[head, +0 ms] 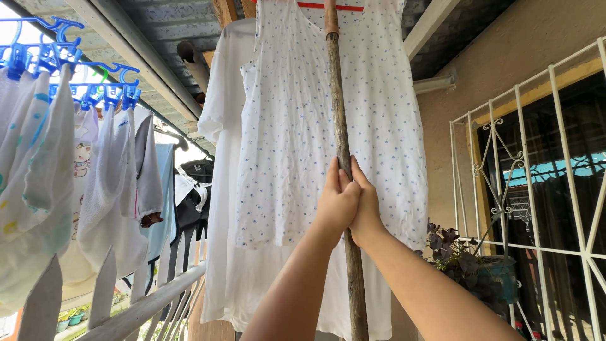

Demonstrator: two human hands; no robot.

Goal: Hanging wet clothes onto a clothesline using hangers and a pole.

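A long, weathered wooden pole (339,113) stands upright in the middle of the view, reaching up to a red hanger (315,5) at the top. My left hand (336,203) and my right hand (365,205) are both wrapped around the pole at the same height, fingers touching. Behind the pole hangs a white sleeveless dress with small blue dots (297,126). A plain white shirt (221,189) hangs just behind and to the left of the dress.
Small white cloths hang from blue clip hangers (76,69) at left, above a white picket railing (126,297). Dark clothes (192,196) hang further back. A window with white metal grille (536,189) and a potted purple plant (470,265) are on the right.
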